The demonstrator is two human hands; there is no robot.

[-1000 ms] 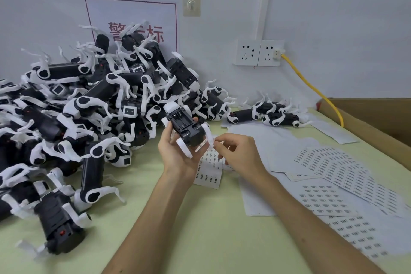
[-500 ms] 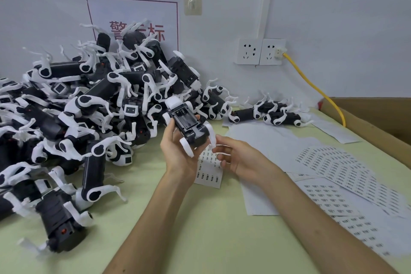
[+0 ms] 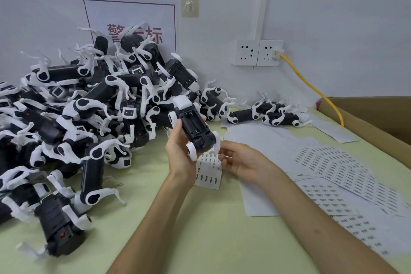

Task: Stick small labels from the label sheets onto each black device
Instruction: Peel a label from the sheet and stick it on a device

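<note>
My left hand [image 3: 180, 153] grips a black device [image 3: 195, 127] with white legs, held belly-up above the table so its open battery bay shows. Just below it lies a small label sheet [image 3: 209, 176] on the green table. My right hand [image 3: 240, 160] rests at that sheet's right edge, fingers curled toward the device's rear leg; whether a label sits on a fingertip is too small to tell. A big pile of black devices [image 3: 84, 113] fills the left side. Several more devices [image 3: 271, 113] lie at the back by the wall.
Larger label sheets [image 3: 333, 169] and blank backing papers [image 3: 262, 140] cover the table's right half. A cardboard box [image 3: 373, 122] stands along the right edge. A yellow cable [image 3: 311, 87] runs from the wall socket [image 3: 270, 52] down behind the box.
My left hand tilted the device and lifted it slightly. My right hand dropped from beside the device's rear down to the small label sheet.
</note>
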